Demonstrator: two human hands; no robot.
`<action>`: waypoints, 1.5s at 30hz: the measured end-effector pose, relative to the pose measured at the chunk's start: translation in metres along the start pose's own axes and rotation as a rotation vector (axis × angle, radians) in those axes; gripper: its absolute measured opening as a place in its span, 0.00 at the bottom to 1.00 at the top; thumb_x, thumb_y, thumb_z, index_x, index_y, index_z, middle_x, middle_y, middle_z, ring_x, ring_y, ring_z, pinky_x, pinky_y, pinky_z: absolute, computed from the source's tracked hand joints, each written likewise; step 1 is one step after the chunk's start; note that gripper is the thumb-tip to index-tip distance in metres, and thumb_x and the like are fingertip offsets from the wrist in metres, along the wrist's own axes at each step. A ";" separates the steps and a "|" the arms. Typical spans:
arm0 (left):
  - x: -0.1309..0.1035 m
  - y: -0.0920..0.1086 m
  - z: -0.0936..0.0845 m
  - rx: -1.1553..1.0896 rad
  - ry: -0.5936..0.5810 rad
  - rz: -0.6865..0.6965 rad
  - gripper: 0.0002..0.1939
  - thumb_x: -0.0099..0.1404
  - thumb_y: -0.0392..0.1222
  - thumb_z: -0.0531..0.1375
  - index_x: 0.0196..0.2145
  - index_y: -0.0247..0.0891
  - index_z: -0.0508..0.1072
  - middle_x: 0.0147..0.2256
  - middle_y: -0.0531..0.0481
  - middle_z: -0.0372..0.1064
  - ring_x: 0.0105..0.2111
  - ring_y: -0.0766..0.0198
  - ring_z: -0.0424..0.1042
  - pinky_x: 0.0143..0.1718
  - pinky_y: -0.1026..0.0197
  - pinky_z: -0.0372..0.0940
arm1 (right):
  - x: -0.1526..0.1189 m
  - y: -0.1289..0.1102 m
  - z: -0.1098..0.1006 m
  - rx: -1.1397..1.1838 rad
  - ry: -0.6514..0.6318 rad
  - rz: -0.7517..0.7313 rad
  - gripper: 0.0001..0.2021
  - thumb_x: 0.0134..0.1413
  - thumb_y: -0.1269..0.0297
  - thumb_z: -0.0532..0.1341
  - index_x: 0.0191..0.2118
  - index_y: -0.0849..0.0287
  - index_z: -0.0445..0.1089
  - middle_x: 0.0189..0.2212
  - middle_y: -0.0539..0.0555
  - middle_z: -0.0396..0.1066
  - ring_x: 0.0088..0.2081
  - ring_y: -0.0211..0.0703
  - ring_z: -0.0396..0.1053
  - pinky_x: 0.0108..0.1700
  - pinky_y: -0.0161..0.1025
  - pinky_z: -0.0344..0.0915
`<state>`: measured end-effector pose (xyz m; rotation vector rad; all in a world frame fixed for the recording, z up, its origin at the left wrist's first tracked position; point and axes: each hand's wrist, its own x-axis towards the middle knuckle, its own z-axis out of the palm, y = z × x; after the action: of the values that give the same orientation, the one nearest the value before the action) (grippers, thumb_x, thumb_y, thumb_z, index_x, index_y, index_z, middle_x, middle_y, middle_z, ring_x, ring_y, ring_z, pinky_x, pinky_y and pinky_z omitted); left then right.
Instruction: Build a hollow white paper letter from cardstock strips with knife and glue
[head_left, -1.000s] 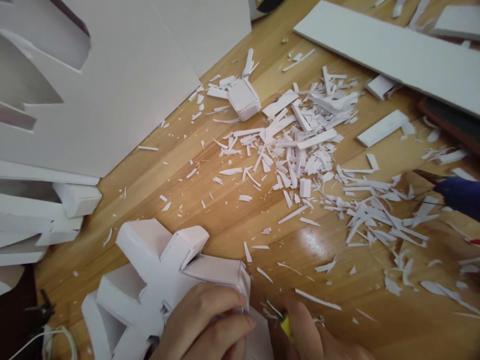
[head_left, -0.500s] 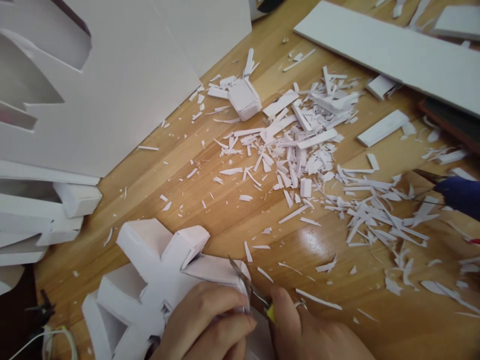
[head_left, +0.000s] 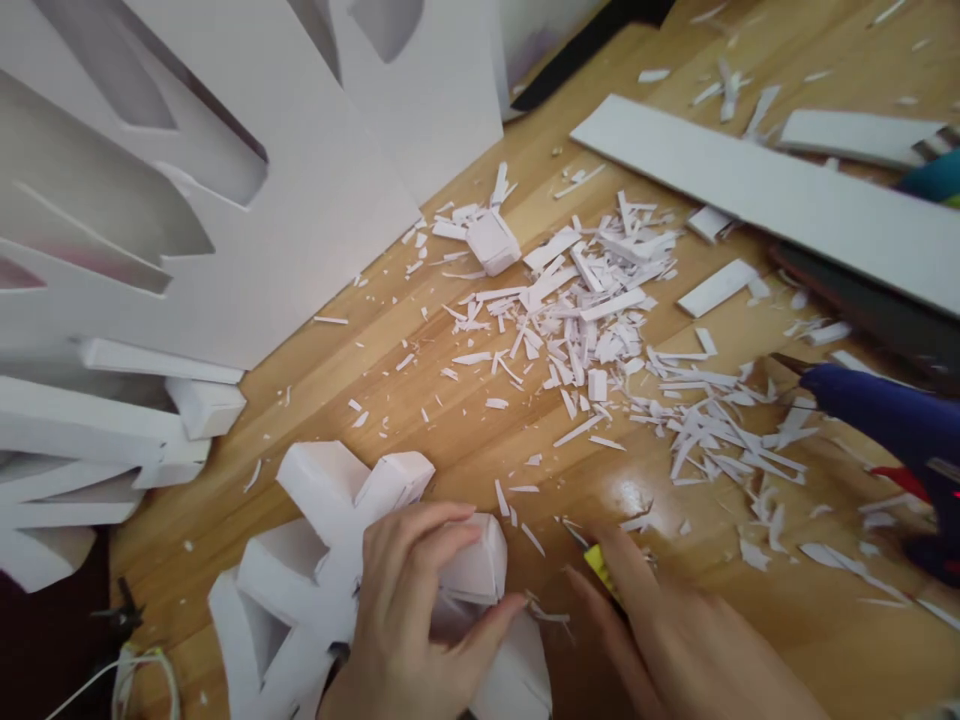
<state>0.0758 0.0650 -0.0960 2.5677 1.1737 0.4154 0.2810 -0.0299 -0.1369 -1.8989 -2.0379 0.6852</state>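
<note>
A white three-dimensional piece with several branching arms (head_left: 341,580) lies at the bottom, left of centre. My left hand (head_left: 427,600) grips one of its box-like arms, thumb on the right side and fingers over the top. To the right, my right hand (head_left: 660,620) is closed around a yellow-handled cutter (head_left: 600,565), its blade pointing up and left, apart from the white piece. A thin curled sliver (head_left: 549,613) lies between the two hands.
White offcuts (head_left: 592,300) are heaped mid-table. A blue glue gun (head_left: 870,400) lies at right, below a long white strip (head_left: 750,180). A large cut-out white board (head_left: 315,200) fills the upper left, above more white pieces (head_left: 75,430). A white cable (head_left: 169,665) is at lower left.
The cutter has moved right, off the white piece. My left hand has opened wider around the piece's arm. The view has shifted, showing more of the glue gun.
</note>
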 end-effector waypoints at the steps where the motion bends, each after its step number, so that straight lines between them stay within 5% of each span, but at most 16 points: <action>1: 0.001 0.000 -0.001 0.026 -0.016 -0.014 0.15 0.69 0.46 0.65 0.49 0.37 0.71 0.45 0.44 0.76 0.46 0.56 0.74 0.48 0.52 0.70 | 0.000 0.002 -0.001 0.016 0.048 0.021 0.11 0.68 0.73 0.52 0.46 0.60 0.71 0.19 0.50 0.77 0.15 0.44 0.75 0.14 0.34 0.60; 5: 0.004 0.001 -0.011 0.106 -0.085 0.035 0.17 0.71 0.54 0.62 0.51 0.41 0.71 0.41 0.49 0.80 0.41 0.56 0.78 0.44 0.51 0.72 | -0.005 0.003 -0.002 0.042 0.215 0.064 0.17 0.73 0.66 0.45 0.53 0.66 0.67 0.17 0.51 0.75 0.14 0.49 0.74 0.14 0.39 0.62; 9: 0.000 0.001 -0.043 0.151 -0.011 0.110 0.20 0.72 0.55 0.61 0.55 0.41 0.71 0.45 0.50 0.80 0.44 0.59 0.78 0.48 0.56 0.71 | -0.007 -0.001 -0.006 0.188 0.336 0.056 0.14 0.72 0.59 0.51 0.33 0.53 0.66 0.16 0.48 0.71 0.15 0.46 0.72 0.16 0.38 0.61; 15: -0.032 0.007 -0.124 0.189 0.236 0.211 0.13 0.70 0.50 0.65 0.49 0.43 0.77 0.47 0.53 0.79 0.47 0.67 0.77 0.54 0.70 0.66 | -0.002 -0.028 -0.037 0.496 0.549 -0.034 0.23 0.71 0.48 0.56 0.24 0.52 0.59 0.13 0.42 0.62 0.13 0.35 0.61 0.15 0.32 0.53; 19: -0.066 0.009 -0.155 0.118 0.494 0.232 0.07 0.68 0.39 0.67 0.45 0.41 0.78 0.51 0.50 0.77 0.49 0.66 0.78 0.51 0.69 0.70 | 0.002 -0.063 -0.069 0.490 0.514 -0.270 0.23 0.75 0.48 0.47 0.29 0.53 0.63 0.17 0.45 0.68 0.16 0.36 0.67 0.19 0.31 0.60; 23: -0.081 0.003 -0.144 -0.051 0.748 0.266 0.09 0.70 0.35 0.65 0.48 0.41 0.77 0.55 0.47 0.76 0.53 0.58 0.78 0.49 0.60 0.75 | 0.012 -0.101 -0.096 0.340 0.509 -0.526 0.26 0.76 0.46 0.42 0.30 0.53 0.62 0.16 0.44 0.66 0.14 0.35 0.65 0.17 0.31 0.57; 27: -0.077 -0.001 -0.115 -0.217 0.843 0.258 0.11 0.72 0.35 0.61 0.51 0.44 0.75 0.58 0.47 0.74 0.57 0.57 0.76 0.54 0.57 0.74 | 0.022 -0.121 -0.113 0.100 0.558 -0.626 0.26 0.76 0.45 0.44 0.27 0.53 0.59 0.14 0.43 0.64 0.13 0.33 0.63 0.16 0.31 0.54; 39: -0.063 0.007 -0.104 -0.347 0.833 0.227 0.12 0.73 0.33 0.60 0.52 0.42 0.75 0.62 0.49 0.70 0.58 0.59 0.73 0.55 0.60 0.73 | 0.029 -0.128 -0.131 -0.256 0.608 -0.602 0.27 0.77 0.47 0.42 0.26 0.53 0.60 0.13 0.43 0.65 0.12 0.33 0.65 0.16 0.32 0.55; 45: -0.065 0.008 -0.101 -0.380 0.843 0.215 0.11 0.73 0.35 0.60 0.51 0.42 0.75 0.61 0.50 0.71 0.57 0.60 0.75 0.55 0.60 0.73 | 0.033 -0.130 -0.134 -0.245 0.570 -0.627 0.29 0.77 0.46 0.42 0.25 0.53 0.61 0.13 0.43 0.65 0.13 0.32 0.65 0.16 0.32 0.55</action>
<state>0.0028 0.0238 -0.0097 2.2015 0.8870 1.7010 0.2332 0.0201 0.0399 -1.2172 -2.1804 -0.2418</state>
